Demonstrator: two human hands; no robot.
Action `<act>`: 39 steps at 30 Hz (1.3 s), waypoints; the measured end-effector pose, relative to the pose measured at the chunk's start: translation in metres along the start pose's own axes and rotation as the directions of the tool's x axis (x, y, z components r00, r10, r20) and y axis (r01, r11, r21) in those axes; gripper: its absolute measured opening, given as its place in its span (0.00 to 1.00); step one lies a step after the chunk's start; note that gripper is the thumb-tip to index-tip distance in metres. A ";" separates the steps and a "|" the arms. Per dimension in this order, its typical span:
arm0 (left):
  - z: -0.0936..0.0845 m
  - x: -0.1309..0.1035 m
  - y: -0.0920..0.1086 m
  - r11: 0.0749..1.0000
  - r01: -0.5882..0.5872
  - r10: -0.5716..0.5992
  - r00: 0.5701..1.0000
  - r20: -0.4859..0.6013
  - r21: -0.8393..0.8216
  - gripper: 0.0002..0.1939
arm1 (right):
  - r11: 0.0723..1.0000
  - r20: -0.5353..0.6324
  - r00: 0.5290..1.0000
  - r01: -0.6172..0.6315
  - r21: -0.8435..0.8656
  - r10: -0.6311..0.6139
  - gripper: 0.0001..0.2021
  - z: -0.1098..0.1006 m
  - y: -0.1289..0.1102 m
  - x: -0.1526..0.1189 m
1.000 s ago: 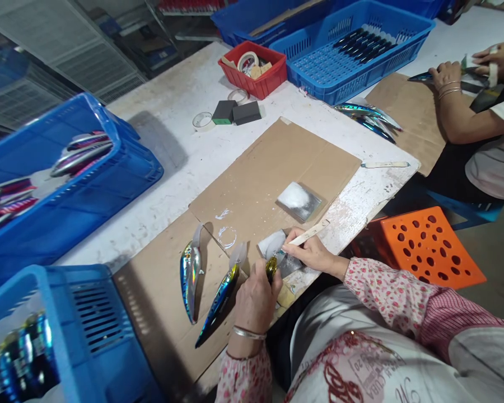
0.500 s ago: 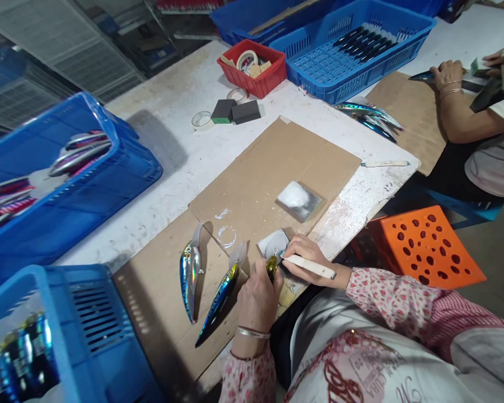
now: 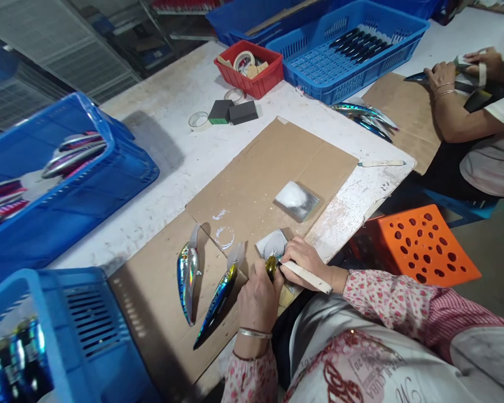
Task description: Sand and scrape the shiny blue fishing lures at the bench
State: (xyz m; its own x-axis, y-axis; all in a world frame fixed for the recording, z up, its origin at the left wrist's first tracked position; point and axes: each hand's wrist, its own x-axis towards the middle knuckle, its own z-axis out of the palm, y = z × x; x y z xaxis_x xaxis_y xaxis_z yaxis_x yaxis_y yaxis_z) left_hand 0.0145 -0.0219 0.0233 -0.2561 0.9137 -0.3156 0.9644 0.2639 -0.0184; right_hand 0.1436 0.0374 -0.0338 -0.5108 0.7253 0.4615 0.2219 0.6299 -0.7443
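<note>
My left hand (image 3: 258,296) is closed round a fishing lure, whose yellow head (image 3: 271,265) and clear lip show past the fingers; its body is mostly hidden. In my right hand (image 3: 304,257) is a slim white-handled tool (image 3: 306,276), its tip against the side of the lure's head, too small to make out. A white pad (image 3: 272,242) lies just beyond the lure. Left of my left hand, a blue and yellow lure (image 3: 215,305) rests on the cardboard (image 3: 252,184). Beside it lie more blue-silver lures (image 3: 187,280), close together.
Blue crates with lures stand at left (image 3: 121,162) and lower left (image 3: 88,313). A powder-covered block (image 3: 296,200) lies on the cardboard. Behind are dark sanding blocks (image 3: 242,113), a tape roll (image 3: 199,121), a red bin (image 3: 252,78) and a blue basket (image 3: 311,84). A co-worker's hands (image 3: 442,78) work at right.
The rear end of the white handle has tipped down towards me, while its tip stays by the lure's head. My left hand keeps its hold. The view has shifted slightly.
</note>
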 end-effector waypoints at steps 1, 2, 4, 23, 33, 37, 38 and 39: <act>0.000 0.000 0.001 1.000 0.006 -0.006 1.000 0.000 0.004 0.16 | 1.000 0.008 1.000 0.007 0.006 -0.007 0.07 -0.001 0.001 0.000; -0.001 0.000 0.002 1.000 0.015 -0.015 1.000 -0.004 0.008 0.16 | 1.000 0.013 1.000 0.018 0.021 -0.018 0.07 -0.002 0.001 0.000; 0.000 -0.001 0.003 0.999 0.031 -0.031 0.999 -0.029 0.011 0.16 | 0.997 0.009 1.000 0.029 0.074 -0.029 0.08 -0.003 0.001 -0.001; 0.004 -0.003 0.000 1.000 0.009 -0.011 0.997 -0.081 -0.025 0.21 | 0.997 -0.084 0.993 0.080 -0.018 -0.081 0.07 0.003 0.002 0.000; 0.008 -0.004 -0.011 0.998 -0.049 0.045 0.993 -0.112 -0.034 0.15 | 0.803 0.030 0.957 -0.259 0.537 0.288 0.14 -0.015 0.003 -0.004; 0.003 -0.012 -0.028 0.963 -0.267 0.241 0.924 -0.297 -0.048 0.12 | 0.790 -0.082 0.899 -0.332 0.516 0.431 0.12 -0.024 0.002 0.002; -0.001 -0.013 -0.031 0.944 -0.328 0.300 0.896 -0.328 -0.032 0.12 | 0.818 -0.128 0.893 -0.328 0.472 0.432 0.11 -0.027 0.001 0.006; -0.007 -0.014 -0.034 0.924 -0.382 0.354 0.869 -0.346 -0.015 0.12 | 0.846 -0.158 0.894 -0.321 0.426 0.419 0.10 -0.029 0.000 0.010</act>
State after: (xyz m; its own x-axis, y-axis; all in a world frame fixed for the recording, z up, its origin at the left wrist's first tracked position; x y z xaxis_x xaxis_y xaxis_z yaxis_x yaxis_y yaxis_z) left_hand -0.0149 -0.0413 0.0348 0.0957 0.9943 0.0479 0.9879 -0.1007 0.1181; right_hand 0.1625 0.0528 -0.0150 -0.2321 0.9565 0.1767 -0.0023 0.1811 -0.9835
